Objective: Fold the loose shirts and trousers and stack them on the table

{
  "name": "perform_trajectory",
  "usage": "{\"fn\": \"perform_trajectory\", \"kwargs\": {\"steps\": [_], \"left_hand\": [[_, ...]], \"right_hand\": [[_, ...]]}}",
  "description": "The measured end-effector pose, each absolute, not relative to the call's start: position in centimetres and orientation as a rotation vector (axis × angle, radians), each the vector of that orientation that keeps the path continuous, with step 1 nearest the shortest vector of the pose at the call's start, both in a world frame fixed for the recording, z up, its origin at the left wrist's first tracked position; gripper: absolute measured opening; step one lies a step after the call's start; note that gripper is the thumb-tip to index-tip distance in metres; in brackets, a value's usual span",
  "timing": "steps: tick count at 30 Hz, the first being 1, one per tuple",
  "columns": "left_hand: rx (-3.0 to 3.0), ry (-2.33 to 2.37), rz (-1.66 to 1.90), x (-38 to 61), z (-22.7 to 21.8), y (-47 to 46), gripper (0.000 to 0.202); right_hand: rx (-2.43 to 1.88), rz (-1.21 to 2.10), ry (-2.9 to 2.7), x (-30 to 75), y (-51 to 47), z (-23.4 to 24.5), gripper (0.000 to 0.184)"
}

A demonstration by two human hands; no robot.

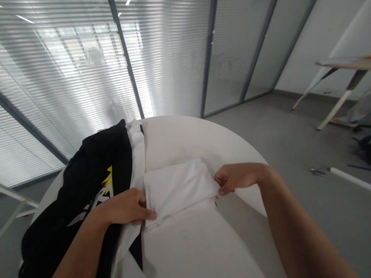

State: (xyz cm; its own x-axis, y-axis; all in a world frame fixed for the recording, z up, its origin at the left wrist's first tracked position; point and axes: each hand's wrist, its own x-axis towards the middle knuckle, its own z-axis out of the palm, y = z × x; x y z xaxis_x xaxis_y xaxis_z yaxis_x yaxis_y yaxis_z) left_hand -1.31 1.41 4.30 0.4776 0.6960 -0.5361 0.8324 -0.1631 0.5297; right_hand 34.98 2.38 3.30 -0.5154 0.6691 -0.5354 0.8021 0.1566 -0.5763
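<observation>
Spreading over the left side of the round white table [196, 261], a black garment [85, 164] with white and yellow print lies beside a folded white cloth [177, 186] at the table's middle. The left hand [129, 206] pinches the cloth's near left corner; the right hand [235, 176] grips its right edge. The step looks like squaring the fold; next calls for even tension, keeping layers aligned.
</observation>
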Motion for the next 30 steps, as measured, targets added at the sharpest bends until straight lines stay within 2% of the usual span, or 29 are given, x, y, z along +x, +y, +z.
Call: {"fn": "perform_trajectory", "kwargs": {"steps": [6,12,14,18,21,23,25,30], "left_hand": [[1.91,1.241,-0.274,-1.6,4.3,1.4,0.039],[1.938,1.278,-0.318,-1.2,4.2,1.0,0.035],[1.967,1.308,-0.34,-1.1,4.2,0.8,0.036],[2.145,1.457,-0.208,-0.6,4.7,0.7,0.03],[2.303,1.779,0.154,0.4,4.9,0.8,0.021],[2.415,1.881,0.43,1.4,4.4,1.0,0.027],[2.545,1.75,0.574,2.4,3.3,1.0,0.039],[2.586,1.397,0.297,3.4,0.1,1.1,0.065]], "right_hand": [[1.515,-1.028,2.258,34.4,2.3,3.2,0.015],[1.577,-0.997,2.233,34.3,2.1,3.2,0.005],[1.834,-0.79,2.305,33.7,2.3,3.4,0.014],[2.519,-0.041,2.531,31.2,2.9,3.8,0.034],[2.351,0.045,2.812,28.5,2.7,3.5,0.04],[2.126,0.066,2.926,26.7,2.2,2.7,0.046],[1.947,0.059,2.942,25.3,1.6,1.7,0.052],[1.762,-0.211,2.759,24.6,1.2,-0.2,0.066]]}}
